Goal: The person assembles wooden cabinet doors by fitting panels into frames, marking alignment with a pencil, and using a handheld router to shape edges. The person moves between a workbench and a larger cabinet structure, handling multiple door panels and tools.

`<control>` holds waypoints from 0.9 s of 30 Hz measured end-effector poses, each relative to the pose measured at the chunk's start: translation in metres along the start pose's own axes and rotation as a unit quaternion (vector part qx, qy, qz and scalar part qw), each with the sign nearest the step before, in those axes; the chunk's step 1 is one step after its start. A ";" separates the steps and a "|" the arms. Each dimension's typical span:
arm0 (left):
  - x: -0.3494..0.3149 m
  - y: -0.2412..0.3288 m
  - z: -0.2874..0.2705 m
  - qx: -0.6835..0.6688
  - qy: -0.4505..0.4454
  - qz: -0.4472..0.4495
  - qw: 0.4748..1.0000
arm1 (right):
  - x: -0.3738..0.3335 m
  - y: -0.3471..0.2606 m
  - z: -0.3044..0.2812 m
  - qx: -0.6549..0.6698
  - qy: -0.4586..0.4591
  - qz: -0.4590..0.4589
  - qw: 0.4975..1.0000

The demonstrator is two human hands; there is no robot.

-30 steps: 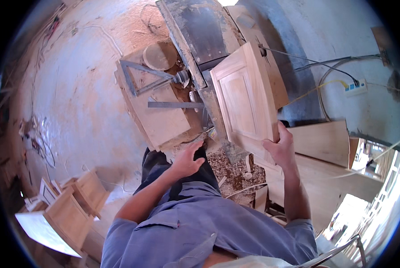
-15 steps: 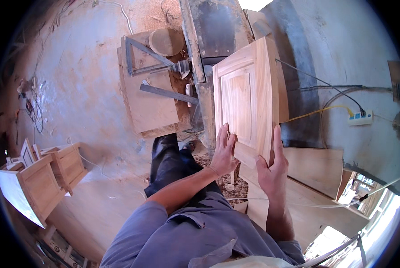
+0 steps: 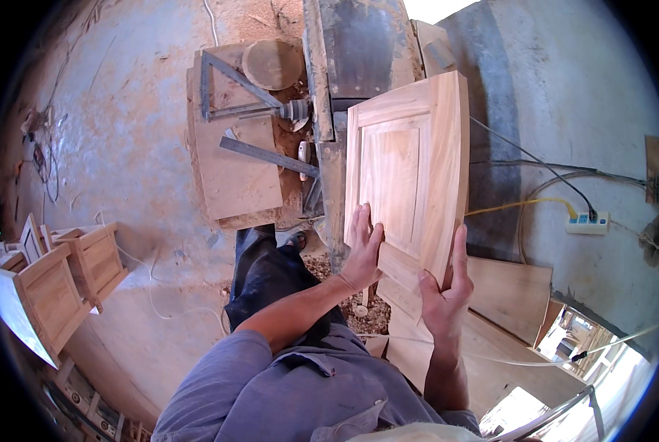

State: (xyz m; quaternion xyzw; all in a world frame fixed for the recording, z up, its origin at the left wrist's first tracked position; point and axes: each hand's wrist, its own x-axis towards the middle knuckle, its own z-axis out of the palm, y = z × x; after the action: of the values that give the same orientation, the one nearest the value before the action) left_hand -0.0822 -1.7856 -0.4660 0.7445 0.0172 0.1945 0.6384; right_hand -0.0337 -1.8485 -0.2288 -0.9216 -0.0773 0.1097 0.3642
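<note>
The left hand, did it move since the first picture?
Yes: against the machine, the left hand moved right, onto the wooden door.

Shirt [image 3: 300, 405]: blue-grey, creased cloth
Sleeves [image 3: 223, 372]: same blue-grey, short
Chest pocket [image 3: 309, 367]: matching cloth, small dark reddish mark near one end
Trousers [image 3: 259, 276]: near-black, loosely folded
Footwear [image 3: 297, 241]: dark, mostly hidden
Left hand [image 3: 363, 258]: bare
Right hand [image 3: 446, 300]: bare

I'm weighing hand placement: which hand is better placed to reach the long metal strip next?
Probably the left hand: it is nearer the metal strip and rests against the wooden panel. The right hand is farther off, at the panel's right edge.
</note>
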 end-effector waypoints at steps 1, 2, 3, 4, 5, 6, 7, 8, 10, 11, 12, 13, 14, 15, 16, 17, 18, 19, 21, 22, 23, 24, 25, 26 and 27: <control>0.002 -0.001 0.000 -0.002 0.003 0.002 1.000 | 0.002 -0.002 0.000 0.012 -0.002 0.000 1.000; 0.003 -0.003 0.000 0.000 0.007 0.003 1.000 | 0.004 -0.003 0.000 0.014 -0.003 0.001 1.000; 0.007 -0.001 0.000 0.001 0.009 0.004 1.000 | 0.006 -0.004 0.000 0.014 -0.005 0.003 1.000; 0.010 0.001 -0.001 0.002 0.012 0.004 1.000 | 0.008 -0.005 0.000 0.014 -0.006 0.005 1.000; 0.012 0.001 -0.001 0.002 0.018 0.007 1.000 | 0.009 -0.005 0.000 0.019 -0.005 0.006 1.000; 0.015 0.002 -0.001 0.002 0.024 0.010 1.000 | 0.011 -0.005 0.001 0.023 -0.006 0.006 1.000; 0.018 0.002 -0.002 0.002 0.030 0.012 0.999 | 0.012 -0.005 0.001 0.027 -0.005 0.007 1.000; 0.020 0.003 -0.003 0.004 0.031 0.012 0.999 | 0.015 -0.006 0.002 0.024 -0.007 0.006 1.000; 0.027 0.003 -0.005 0.007 0.034 0.011 0.999 | 0.022 -0.009 0.002 0.016 -0.009 0.003 1.000; 0.028 0.000 -0.004 0.017 0.028 0.007 0.999 | 0.026 -0.009 0.002 0.015 -0.009 -0.002 1.000; 0.031 -0.004 -0.004 0.025 0.023 0.005 0.999 | 0.029 -0.010 0.003 0.012 -0.007 -0.009 1.000; 0.034 -0.008 -0.004 0.032 0.018 0.003 0.999 | 0.034 -0.011 0.004 0.008 -0.005 -0.015 1.000; 0.037 -0.010 -0.004 0.022 0.021 0.000 1.000 | 0.038 -0.013 0.006 0.012 -0.003 -0.014 1.000; 0.044 -0.007 -0.006 0.013 0.023 -0.003 1.000 | 0.044 -0.016 0.007 0.017 -0.001 -0.011 1.000; 0.051 -0.005 -0.008 0.004 0.024 -0.006 1.000 | 0.050 -0.019 0.007 0.022 0.001 -0.008 1.000; 0.057 -0.006 -0.010 0.006 0.021 -0.007 1.000 | 0.057 -0.022 0.008 0.012 0.005 -0.016 1.000; 0.064 -0.008 -0.011 0.009 0.017 -0.010 1.000 | 0.065 -0.025 0.009 0.003 0.008 -0.025 1.000; 0.071 -0.011 -0.012 0.011 0.015 -0.012 1.000 | 0.073 -0.028 0.010 -0.007 0.011 -0.033 0.999; 0.086 -0.019 -0.012 0.023 0.032 -0.004 0.999 | 0.089 -0.033 0.013 -0.003 0.015 -0.034 0.999; 0.094 -0.023 -0.012 0.029 0.040 0.000 0.999 | 0.098 -0.035 0.014 -0.002 0.016 -0.035 0.999; 0.101 -0.028 -0.013 0.034 0.030 -0.008 0.999 | 0.106 -0.038 0.015 0.008 0.015 -0.027 0.999; 0.109 -0.032 -0.014 0.037 0.018 -0.017 0.999 | 0.115 -0.041 0.016 0.017 0.015 -0.019 1.000; 0.116 -0.036 -0.015 0.041 0.007 -0.026 0.999 | 0.124 -0.044 0.017 0.027 0.014 -0.010 0.999; 0.124 -0.040 -0.015 0.038 0.014 -0.023 0.999 | 0.134 -0.045 0.019 0.028 0.015 -0.014 0.999; 0.135 -0.040 -0.016 0.033 0.020 -0.021 0.999 | 0.143 -0.047 0.019 0.029 0.018 -0.018 0.999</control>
State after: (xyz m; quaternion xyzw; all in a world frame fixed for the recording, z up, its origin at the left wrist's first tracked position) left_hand 0.0463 -1.7266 -0.4669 0.7603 0.0519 0.1956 0.6172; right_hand 0.0962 -1.7702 -0.2311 -0.9111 -0.0837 0.0887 0.3938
